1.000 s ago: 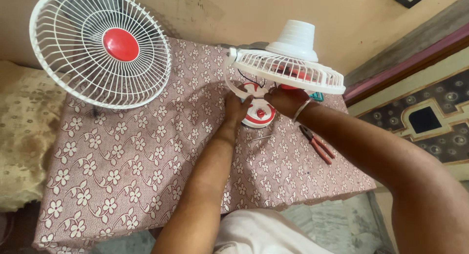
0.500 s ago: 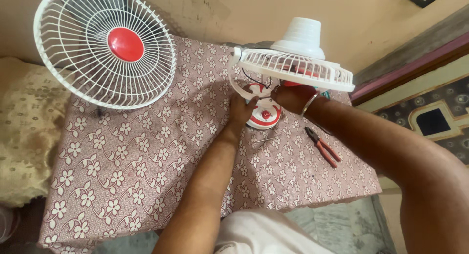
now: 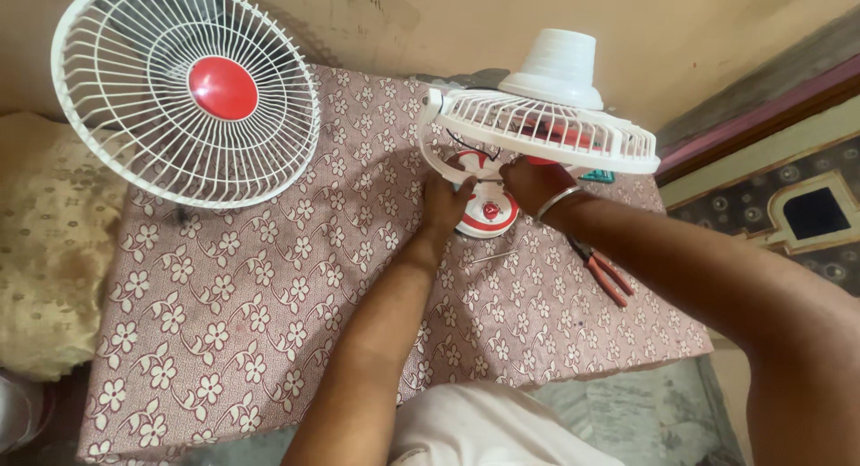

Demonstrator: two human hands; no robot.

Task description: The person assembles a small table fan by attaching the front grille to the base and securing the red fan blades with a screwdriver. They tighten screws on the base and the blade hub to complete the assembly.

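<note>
Fingers of the left hand [image 3: 445, 200] stayed wrapped around the white bracket of the small fan [image 3: 537, 130] on the flower-print worktop [image 3: 242, 314], while the right hand [image 3: 535, 181], barely shifted since a second before, gripped under its grille beside the red-and-white base [image 3: 488, 213].

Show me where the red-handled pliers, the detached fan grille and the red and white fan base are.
pliers [image 3: 609, 276], head view, on the red handles
detached fan grille [image 3: 222, 88], head view, on its red centre cap
fan base [image 3: 488, 211], head view, on the round red and white foot
</note>
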